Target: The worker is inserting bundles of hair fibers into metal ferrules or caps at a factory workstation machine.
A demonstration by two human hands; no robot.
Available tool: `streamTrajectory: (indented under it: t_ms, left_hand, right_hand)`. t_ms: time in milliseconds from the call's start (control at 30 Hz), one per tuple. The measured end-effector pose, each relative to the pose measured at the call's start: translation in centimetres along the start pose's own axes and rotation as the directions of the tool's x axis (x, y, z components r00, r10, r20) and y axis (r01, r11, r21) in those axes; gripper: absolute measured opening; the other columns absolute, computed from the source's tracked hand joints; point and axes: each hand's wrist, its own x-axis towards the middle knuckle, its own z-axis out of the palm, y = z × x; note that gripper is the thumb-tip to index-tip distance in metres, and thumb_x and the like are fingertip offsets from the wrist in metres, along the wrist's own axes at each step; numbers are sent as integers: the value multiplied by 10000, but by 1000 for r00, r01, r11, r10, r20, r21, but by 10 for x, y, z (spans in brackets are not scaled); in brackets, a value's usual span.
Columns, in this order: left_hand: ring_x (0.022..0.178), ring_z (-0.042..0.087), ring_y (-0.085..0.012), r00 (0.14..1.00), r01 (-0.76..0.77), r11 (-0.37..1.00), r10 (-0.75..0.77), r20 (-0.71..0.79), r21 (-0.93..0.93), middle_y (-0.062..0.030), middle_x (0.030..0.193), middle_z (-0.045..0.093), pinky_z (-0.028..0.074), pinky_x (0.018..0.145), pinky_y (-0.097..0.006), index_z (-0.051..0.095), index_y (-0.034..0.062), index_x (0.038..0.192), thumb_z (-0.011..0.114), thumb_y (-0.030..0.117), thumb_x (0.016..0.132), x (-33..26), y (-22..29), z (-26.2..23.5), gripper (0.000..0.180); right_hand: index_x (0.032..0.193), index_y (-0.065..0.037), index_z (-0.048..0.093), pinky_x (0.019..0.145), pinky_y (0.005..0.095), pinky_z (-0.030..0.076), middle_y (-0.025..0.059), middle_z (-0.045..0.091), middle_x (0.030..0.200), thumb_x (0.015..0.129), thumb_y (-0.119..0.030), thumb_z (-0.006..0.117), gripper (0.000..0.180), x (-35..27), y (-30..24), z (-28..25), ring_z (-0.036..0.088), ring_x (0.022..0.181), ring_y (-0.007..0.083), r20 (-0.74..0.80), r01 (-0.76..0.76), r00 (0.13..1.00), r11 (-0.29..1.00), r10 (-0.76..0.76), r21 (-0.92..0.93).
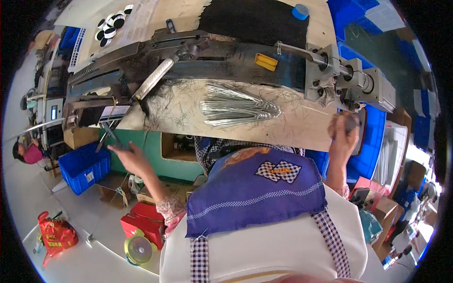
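Your right hand (343, 134) is curled around a small, dark, round thing (350, 123). Your left hand (134, 159) is partly open near a thin grey metal bar (110, 132); I can't tell if they touch. Bent, shiny silver wires (236, 106) lie bunched on the pale wooden table (181, 115).

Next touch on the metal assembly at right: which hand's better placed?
Right hand, I'd say: it's close below the metal assembly in view; the left hand is well off to the left.
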Motion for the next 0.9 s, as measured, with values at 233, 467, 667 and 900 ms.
streamTrajectory:
  t_ms: [233,467,667,900]
  left_hand:
    - [1150,532,-305,683,-411,261,723,-105,-874,-146,1254,559,418,984,-428,550,-1,1194,496,72,887,-46,170,-121,320]
    - [844,622,-364,32,-92,195,981,193,-976,-174,920,651,496,761,-392,587,-6,1057,525,92,884,-60,244,-103,209]
    - [674,600,-294,237,236,206,936,262,-950,-155,744,590,460,621,-355,639,-13,938,591,107,871,-39,269,-97,145]
    - [732,586,-337,367,-487,-9,905,-214,-873,-138,786,572,484,628,-428,641,19,875,595,51,798,-20,324,-67,95]
  right_hand:
    - [927,6,562,644,229,458,41,589,785,890,-5,552,39,34,-48,-1,561,706,96,329,242,931,944,-160,-224]
    - [925,31,577,614,267,499,95,652,753,865,-32,598,89,29,-54,74,649,677,126,640,369,749,910,-172,-187]
    - [953,37,577,627,258,502,130,660,744,865,-44,620,128,48,-57,86,660,691,147,517,456,811,849,-274,-266]
    - [961,7,614,697,315,504,144,652,904,842,-61,643,141,62,-81,91,653,785,253,376,585,807,709,-456,-393]
